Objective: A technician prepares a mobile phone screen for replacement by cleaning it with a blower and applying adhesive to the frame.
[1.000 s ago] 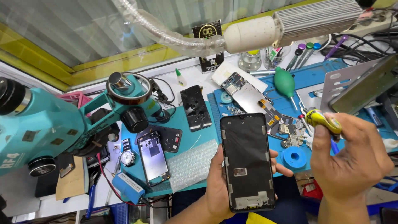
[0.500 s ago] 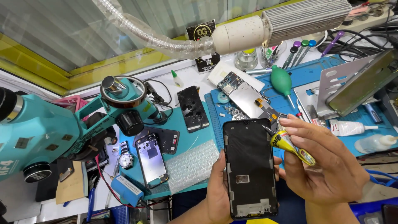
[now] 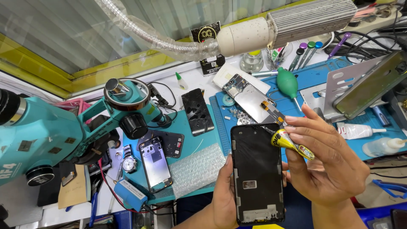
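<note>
Teal metal is filling the left side of the view, where a big microscope [image 3: 63,127] is standing over the crowded bench. Behind it a clear ribbed hose [image 3: 144,34] is running across to a white lamp [image 3: 292,21] that is hanging above a blue work mat [image 3: 309,78].

At the bottom centre the left hand [image 3: 224,199] is gripping a black phone frame [image 3: 256,171] from underneath, with the thumb lying along its left edge and fingertips showing at its right edge. The frame is being held upright just in front of the person, above the near edge of the bench, with its inner side facing the camera.

The right hand [image 3: 326,161] is closing its thumb and fingers around a small yellow glue tube [image 3: 292,144], pinching it near the middle. The tube's nozzle is touching the upper right corner of the frame.

On the teal mat to the left, another opened phone [image 3: 156,163] is lying beside a sheet of bubble wrap [image 3: 197,167]. A wristwatch [image 3: 128,162] is lying just left of it. Farther back a green rubber blower [image 3: 287,85] is resting on the blue mat, and a white tube [image 3: 358,130] is lying to the right of the hands.
</note>
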